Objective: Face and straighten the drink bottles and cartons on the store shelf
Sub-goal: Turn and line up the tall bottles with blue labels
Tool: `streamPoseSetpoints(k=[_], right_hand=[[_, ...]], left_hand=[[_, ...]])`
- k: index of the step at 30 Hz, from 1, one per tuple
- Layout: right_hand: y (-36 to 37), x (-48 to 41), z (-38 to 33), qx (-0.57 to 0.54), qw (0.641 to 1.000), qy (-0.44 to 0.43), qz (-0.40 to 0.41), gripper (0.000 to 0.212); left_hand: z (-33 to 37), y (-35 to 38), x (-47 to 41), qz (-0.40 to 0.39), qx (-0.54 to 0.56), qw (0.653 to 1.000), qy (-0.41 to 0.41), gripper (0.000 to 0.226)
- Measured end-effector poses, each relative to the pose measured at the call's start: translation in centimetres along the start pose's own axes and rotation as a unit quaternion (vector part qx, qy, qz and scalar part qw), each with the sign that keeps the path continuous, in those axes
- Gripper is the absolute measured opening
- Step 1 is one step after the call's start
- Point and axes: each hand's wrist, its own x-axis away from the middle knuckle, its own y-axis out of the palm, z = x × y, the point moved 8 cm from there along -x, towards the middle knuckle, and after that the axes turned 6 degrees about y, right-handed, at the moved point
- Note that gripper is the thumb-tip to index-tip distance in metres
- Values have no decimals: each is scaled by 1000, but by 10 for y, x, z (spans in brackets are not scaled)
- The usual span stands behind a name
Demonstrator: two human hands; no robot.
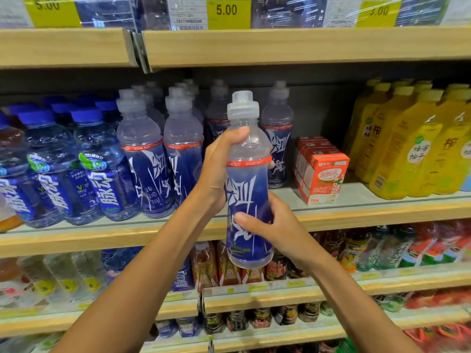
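I hold a clear sports-cap bottle with a blue label [248, 189] upright in front of the middle shelf [356, 212]. My left hand [216, 171] grips its shoulder and upper label from the left. My right hand [270, 222] wraps its lower body from the right, thumb across the label. Behind it stand matching blue-label bottles [150, 159] in rows, with a gap where mine belongs. Red drink cartons [323, 174] sit to the right of that row.
Blue-capped bottles [96, 169] fill the shelf's left end and yellow juice bottles [407, 149] its right end. The shelf above [280, 47] carries yellow price tags. Lower shelves [331, 284] hold tea and juice bottles in red and green labels.
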Motion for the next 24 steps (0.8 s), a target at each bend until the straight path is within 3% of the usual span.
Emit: streamPoseSetpoints(k=[9,12,15,17,19,24], right_hand=[[-26,-8,5,52,992,-68,91,45],[-39,-15,4,75,989,-74,105,46],[-52,-22,-1,92,983,-94,132,43],[-63,-27,-2,102,978,-102,152,41],[-75,-32,2,103,976,-99,164,41],[-92,-41,12,93,975,-76,186,62]], left_hand=[[-14,-6,-1,-92,-79,992,-21,58],[-19,-18,-4,-69,-45,997,-9,45],[-26,-38,-4,-23,-164,986,25,21],[-29,-49,2,-26,-317,944,84,16],[-37,-53,12,-57,-460,874,146,19],[-75,-39,31,-234,-718,608,245,49]])
